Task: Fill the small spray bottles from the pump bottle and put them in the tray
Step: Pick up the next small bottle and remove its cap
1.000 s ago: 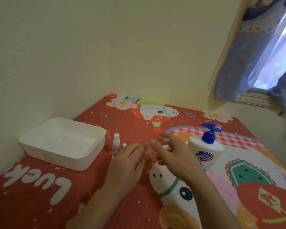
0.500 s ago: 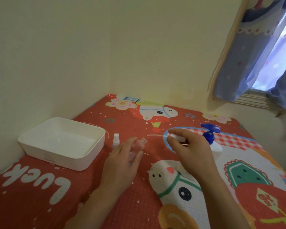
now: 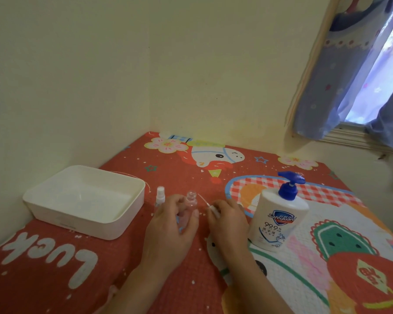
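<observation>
My left hand (image 3: 171, 225) grips a small clear spray bottle (image 3: 191, 201) upright, its neck uncapped. My right hand (image 3: 227, 220) holds the removed white spray cap (image 3: 212, 209), whose thin dip tube points up-left toward the bottle. A second small spray bottle (image 3: 160, 196) with its white cap on stands just left of my left hand. The white pump bottle (image 3: 279, 217) with a blue pump stands right of my right hand. The white tray (image 3: 132, 214) sits at the left with nothing in it.
The table is covered by a red cartoon-print cloth (image 3: 55, 264) and stands in a corner, walls at the left and back. A blue curtain (image 3: 354, 71) hangs over a window at the upper right.
My hands have pulled apart: the spray cap and its tube came out of the bottle. The left hand stood the open bottle upright; the right hand lowered the cap toward the table.
</observation>
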`<state>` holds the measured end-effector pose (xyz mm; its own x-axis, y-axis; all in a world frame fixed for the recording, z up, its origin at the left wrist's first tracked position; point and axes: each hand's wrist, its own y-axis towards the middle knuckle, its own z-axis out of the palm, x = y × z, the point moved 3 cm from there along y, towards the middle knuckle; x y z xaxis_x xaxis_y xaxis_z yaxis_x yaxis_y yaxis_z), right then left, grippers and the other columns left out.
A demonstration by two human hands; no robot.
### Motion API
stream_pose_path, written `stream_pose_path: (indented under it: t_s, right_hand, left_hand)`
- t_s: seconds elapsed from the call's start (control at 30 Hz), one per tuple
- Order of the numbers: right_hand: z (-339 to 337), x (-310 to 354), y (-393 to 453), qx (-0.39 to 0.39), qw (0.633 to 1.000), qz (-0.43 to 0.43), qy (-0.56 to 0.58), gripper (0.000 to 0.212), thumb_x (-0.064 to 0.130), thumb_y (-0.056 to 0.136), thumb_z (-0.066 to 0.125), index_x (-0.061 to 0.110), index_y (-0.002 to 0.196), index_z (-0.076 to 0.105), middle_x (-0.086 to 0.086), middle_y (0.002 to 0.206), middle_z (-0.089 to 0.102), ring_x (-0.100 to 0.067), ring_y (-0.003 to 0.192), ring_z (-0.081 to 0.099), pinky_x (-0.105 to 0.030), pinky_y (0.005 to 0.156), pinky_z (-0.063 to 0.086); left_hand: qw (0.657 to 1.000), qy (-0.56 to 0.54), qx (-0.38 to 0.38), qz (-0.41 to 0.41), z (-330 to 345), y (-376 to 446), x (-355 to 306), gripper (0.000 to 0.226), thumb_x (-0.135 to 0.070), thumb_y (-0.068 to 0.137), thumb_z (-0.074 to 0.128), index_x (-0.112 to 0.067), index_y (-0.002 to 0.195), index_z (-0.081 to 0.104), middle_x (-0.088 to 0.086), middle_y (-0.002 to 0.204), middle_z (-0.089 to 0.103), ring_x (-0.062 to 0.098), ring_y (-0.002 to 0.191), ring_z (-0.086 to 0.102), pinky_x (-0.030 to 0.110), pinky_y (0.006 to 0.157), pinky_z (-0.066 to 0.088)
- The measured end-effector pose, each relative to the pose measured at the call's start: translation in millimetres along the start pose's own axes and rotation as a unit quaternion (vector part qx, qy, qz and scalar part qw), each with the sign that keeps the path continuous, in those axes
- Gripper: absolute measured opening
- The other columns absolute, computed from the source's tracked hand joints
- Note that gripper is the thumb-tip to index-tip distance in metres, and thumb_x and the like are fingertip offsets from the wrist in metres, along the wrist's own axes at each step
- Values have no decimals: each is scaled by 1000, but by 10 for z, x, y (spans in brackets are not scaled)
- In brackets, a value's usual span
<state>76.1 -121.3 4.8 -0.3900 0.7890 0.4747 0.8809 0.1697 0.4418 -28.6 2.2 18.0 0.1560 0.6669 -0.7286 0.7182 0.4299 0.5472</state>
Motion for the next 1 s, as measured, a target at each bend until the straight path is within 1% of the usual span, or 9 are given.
stream_pose_path:
  t_s: [0.13, 0.27, 0.37, 0.5, 0.57, 0.67, 0.77, 0.9, 1.0]
  right_hand:
    - [103, -59, -20, 23, 999, 14, -34, 18, 34, 87, 56, 20, 91, 67, 5, 94, 63, -16, 92, 55, -32, 75, 50]
    - [124, -73, -29, 30, 999, 20, -39, 15, 35, 86, 57, 22, 89, 64, 6, 93, 63, -15, 91, 55, -32, 76, 50]
    - [110, -60, -34, 36, 998, 18, -42, 19, 40, 86, 57, 24, 96, 64, 7, 99, 64, -14, 96, 54, -30, 80, 50]
    - [-13, -40, -87, 31, 999, 8, -34, 32, 41, 92, 53, 25, 118, 62, 8, 118, 62, -14, 110, 54, -29, 88, 45]
    - [-140, 16, -126, -2, 999, -22, -23, 30, 36, 93, 53, 26, 119, 64, 10, 118, 63, -13, 110, 56, -29, 89, 45]
    - [-357, 70, -189, -67, 993, -86, 33, 18, 20, 90, 61, 21, 106, 70, 8, 100, 69, -13, 93, 61, -29, 79, 52]
    - [-646, 77, -248, -125, 981, -124, 81, 16, 12, 87, 66, 17, 101, 71, 8, 89, 66, -10, 80, 59, -27, 70, 54]
    - [-997, 33, -295, -178, 967, -139, 115, 15, 9, 86, 69, 15, 99, 72, 8, 84, 64, -7, 74, 58, -21, 66, 52]
    - [-1214, -89, -302, -219, 960, -120, 124, 13, 9, 86, 68, 14, 98, 71, 6, 82, 63, -7, 70, 57, -17, 64, 48]
  left_hand:
    - [1000, -9, -6, 3, 1, 5, -14, 29, -47, 84, 58, -44, 108, 42, -20, 106, 66, 2, 98, 62, 34, 78, 55]
    - [1000, -4, -8, 5, 9, -1, -11, 29, -47, 85, 59, -38, 109, 46, -24, 104, 64, 1, 97, 62, 34, 77, 56]
    - [1000, -6, -6, 3, 12, -7, -29, 28, -45, 85, 60, -38, 109, 46, -29, 101, 61, -1, 95, 62, 33, 74, 56]
    - [1000, -17, -5, 3, 10, 1, -67, 27, -45, 86, 60, -39, 109, 47, -22, 103, 64, 1, 93, 62, 32, 74, 56]
    - [1000, -19, -7, 1, 15, 18, -94, 26, -46, 86, 59, -38, 109, 50, -20, 101, 64, 2, 92, 62, 33, 74, 56]
    - [1000, -14, -8, 9, 49, 44, -182, 26, -47, 86, 57, -36, 110, 53, -20, 95, 64, 3, 88, 62, 34, 71, 55]
    - [1000, -19, -9, 23, 125, 50, -335, 28, -46, 88, 56, -31, 111, 56, -19, 93, 62, 1, 85, 60, 30, 69, 54]
    - [998, -54, 9, 42, 272, 45, -563, 25, -46, 91, 55, -32, 111, 58, -17, 91, 60, 1, 81, 58, 25, 68, 51]
    - [996, -67, 30, 45, 385, 56, -692, 23, -46, 93, 53, -34, 112, 57, -19, 93, 59, -1, 83, 57, 21, 70, 47]
